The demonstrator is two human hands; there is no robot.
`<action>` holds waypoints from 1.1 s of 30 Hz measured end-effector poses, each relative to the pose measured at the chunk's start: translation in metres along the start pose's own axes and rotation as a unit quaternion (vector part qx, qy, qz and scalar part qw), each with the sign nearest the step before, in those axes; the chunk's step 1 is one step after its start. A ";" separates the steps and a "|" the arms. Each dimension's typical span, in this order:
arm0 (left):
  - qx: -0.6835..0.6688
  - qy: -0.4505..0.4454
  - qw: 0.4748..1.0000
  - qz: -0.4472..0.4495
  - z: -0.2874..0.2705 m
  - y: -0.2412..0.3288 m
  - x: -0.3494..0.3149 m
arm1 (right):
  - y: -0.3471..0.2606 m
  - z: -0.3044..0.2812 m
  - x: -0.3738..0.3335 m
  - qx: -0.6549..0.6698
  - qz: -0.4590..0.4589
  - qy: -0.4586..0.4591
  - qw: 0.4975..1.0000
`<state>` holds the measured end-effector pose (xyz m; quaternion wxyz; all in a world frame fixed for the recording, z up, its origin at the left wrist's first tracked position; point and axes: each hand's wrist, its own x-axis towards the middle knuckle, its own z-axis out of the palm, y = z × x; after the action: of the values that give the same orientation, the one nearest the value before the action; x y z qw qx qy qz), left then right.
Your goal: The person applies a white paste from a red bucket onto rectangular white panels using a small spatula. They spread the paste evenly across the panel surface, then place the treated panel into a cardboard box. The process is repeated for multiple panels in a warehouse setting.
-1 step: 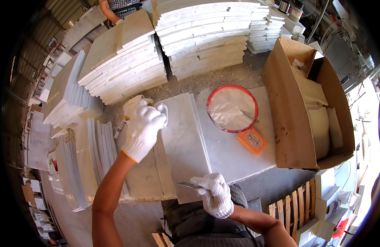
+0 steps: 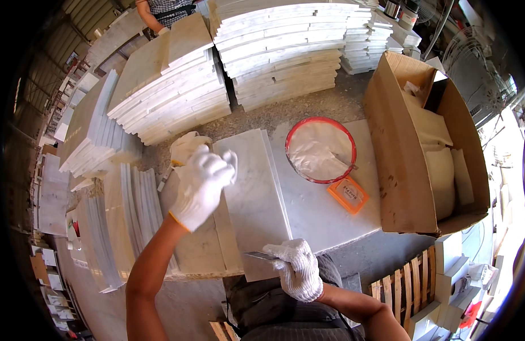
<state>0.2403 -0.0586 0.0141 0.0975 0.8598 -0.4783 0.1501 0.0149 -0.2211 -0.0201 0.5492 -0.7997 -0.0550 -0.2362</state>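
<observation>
My left hand [image 2: 201, 187], in a white knitted glove, is raised over the left side of a pale marble slab [image 2: 252, 190]. Its fingers are curled inward, and the palm is hidden. Beyond it lies a loose glove [image 2: 188, 145] with an orange cuff. My right hand [image 2: 298, 270], also gloved, is closed round a putty knife [image 2: 258, 256]; the thin metal blade points left over the slab's near end, and the grip hides the handle. Right of the slab sits a red-rimmed round container [image 2: 319, 149] with whitish material inside, beside a flat orange box [image 2: 349, 195].
Tall stacks of stone slabs [image 2: 279, 62] stand at the far side, with upright slabs [image 2: 129, 210] to the left. A cardboard box [image 2: 402, 153] holding pale pieces bounds the right, above a wooden pallet [image 2: 407, 284]. A person [image 2: 166, 11] stands behind the stacks.
My left hand has shifted slightly right and nearer, its fingers still curled. The right hand and putty knife have stayed put.
</observation>
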 end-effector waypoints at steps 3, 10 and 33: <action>-0.020 0.056 0.997 0.053 -0.001 0.023 -0.004 | 0.001 0.001 0.003 -0.009 0.004 0.010 1.000; -0.055 0.030 0.995 0.072 0.006 0.008 0.021 | -0.001 0.003 0.002 -0.013 -0.004 0.007 1.000; -0.255 -0.145 0.952 -0.089 -0.054 0.052 -0.065 | 0.054 -0.079 -0.077 0.032 0.321 0.283 0.903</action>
<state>0.1544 -0.0173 0.0432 0.2564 0.8580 -0.4307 -0.1124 -0.0592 -0.3003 -0.0770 0.6134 -0.6554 0.3547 -0.2616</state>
